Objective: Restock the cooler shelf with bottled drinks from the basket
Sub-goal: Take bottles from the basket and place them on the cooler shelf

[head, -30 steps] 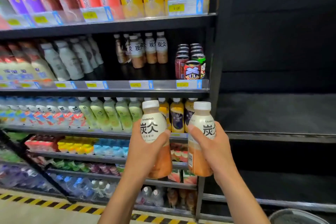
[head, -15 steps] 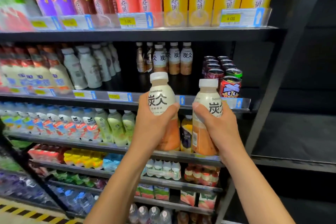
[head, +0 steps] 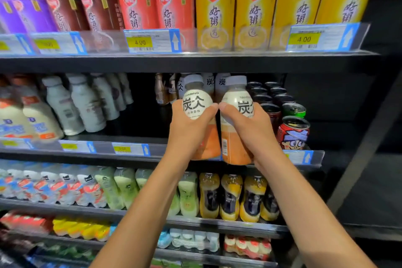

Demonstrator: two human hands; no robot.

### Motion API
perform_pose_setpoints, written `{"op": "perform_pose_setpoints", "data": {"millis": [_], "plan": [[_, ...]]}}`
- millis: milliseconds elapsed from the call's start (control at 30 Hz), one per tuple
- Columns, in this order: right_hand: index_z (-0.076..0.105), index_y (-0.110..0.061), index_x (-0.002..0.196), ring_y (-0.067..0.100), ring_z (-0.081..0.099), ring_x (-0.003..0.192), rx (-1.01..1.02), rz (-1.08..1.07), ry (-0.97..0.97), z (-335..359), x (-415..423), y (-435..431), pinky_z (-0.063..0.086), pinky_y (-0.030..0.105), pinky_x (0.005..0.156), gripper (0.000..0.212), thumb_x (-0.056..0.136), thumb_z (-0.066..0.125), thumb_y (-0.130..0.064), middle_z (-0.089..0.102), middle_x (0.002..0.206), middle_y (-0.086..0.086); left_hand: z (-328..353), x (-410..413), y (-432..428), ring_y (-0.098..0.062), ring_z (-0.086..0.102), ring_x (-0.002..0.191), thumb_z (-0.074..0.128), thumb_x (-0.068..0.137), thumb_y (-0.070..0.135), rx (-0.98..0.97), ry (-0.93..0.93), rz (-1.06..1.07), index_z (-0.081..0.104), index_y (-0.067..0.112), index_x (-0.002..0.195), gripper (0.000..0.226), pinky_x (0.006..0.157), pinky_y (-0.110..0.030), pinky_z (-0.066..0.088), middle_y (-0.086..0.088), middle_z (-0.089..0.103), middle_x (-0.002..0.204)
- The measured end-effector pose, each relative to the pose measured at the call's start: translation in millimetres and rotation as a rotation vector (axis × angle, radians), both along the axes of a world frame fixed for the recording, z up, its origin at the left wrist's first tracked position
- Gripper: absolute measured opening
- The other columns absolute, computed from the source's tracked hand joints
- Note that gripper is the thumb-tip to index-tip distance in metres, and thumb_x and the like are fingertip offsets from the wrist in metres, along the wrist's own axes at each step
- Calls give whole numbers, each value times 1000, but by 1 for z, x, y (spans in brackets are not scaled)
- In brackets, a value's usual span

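Fingers [head: 207, 110] of the left hand [head: 189, 130] curl round one bottle [head: 196, 104]; the right hand [head: 250, 132] grips a second bottle [head: 238, 102] the same way. Both bottles stand upright, caps up, long axes vertical, side by side at the front edge of the cooler shelf [head: 134, 137]. Behind them stand matching bottles [head: 210, 82], with cans [head: 293, 131] just to the right.
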State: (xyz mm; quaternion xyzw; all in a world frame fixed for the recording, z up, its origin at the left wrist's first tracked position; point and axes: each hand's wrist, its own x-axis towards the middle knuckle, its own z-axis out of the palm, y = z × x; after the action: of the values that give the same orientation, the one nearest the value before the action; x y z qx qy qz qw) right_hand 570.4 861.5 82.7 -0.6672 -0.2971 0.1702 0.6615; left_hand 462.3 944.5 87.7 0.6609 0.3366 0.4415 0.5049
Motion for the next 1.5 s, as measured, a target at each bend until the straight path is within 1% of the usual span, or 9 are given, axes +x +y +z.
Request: {"op": "perform_pose_setpoints", "data": {"millis": [200,267,400,467,633,833,1000,1300,1500], "plan": [[71,-13,102,23,71,81,-81,-91,161,2,31,50,60,41,79,62,60,77,-58,74,89,4,2,25,44,-18,56,65,72,79,47,-109,100,-46,57,16,85,35,52,-26,41,3,57,69],[68,-15,108,24,70,88,-27,-147,188,4,41,66,58,42,85,67,58,77,-57,73,98,4,1,34,60,-19,56,63,67,85,37,-158,134,-33,67,6,97,33,50,-27,41,-3,61,74],[57,-18,131,27,65,109,-19,-249,21,6,61,93,55,47,92,103,44,73,-71,67,123,5,-1,58,96,-20,63,100,76,82,38,-6,112,-17,45,12,129,62,82,-20,51,-6,62,117],[55,-20,135,27,63,113,-38,-251,-26,4,67,100,54,46,95,107,43,71,-73,65,128,5,0,65,112,-18,56,107,78,79,37,78,159,-66,38,14,133,71,94,-27,46,-1,57,118],[62,-20,123,20,67,101,-30,-232,-89,0,76,112,56,35,89,85,51,74,-64,71,113,-1,-12,83,142,-21,62,107,84,70,38,130,151,-119,38,14,124,75,98,-38,51,-1,63,118],[62,-20,115,17,70,91,-34,-227,-65,-17,94,124,58,38,86,76,50,82,-54,73,103,-3,-27,88,153,-18,57,111,84,76,23,199,88,-153,33,14,119,66,91,-29,48,-5,57,120],[58,-20,117,19,69,93,-37,-190,-48,-29,105,125,57,43,90,61,66,86,-38,71,104,0,-44,84,157,-24,54,119,76,64,56,184,155,-138,32,22,126,83,102,-45,47,-8,49,130],[47,-20,129,25,57,114,-254,-202,-263,-30,109,121,50,41,97,79,68,78,-59,59,125,5,-47,86,162,-40,41,131,73,71,65,302,390,-7,30,28,141,89,107,-47,41,-17,32,146],[40,-17,131,25,62,111,-268,-151,-191,-30,116,115,51,40,97,83,64,89,-27,63,121,4,-48,85,169,-24,55,119,87,66,38,233,315,-36,31,20,119,79,94,-31,45,-7,52,134]]}}
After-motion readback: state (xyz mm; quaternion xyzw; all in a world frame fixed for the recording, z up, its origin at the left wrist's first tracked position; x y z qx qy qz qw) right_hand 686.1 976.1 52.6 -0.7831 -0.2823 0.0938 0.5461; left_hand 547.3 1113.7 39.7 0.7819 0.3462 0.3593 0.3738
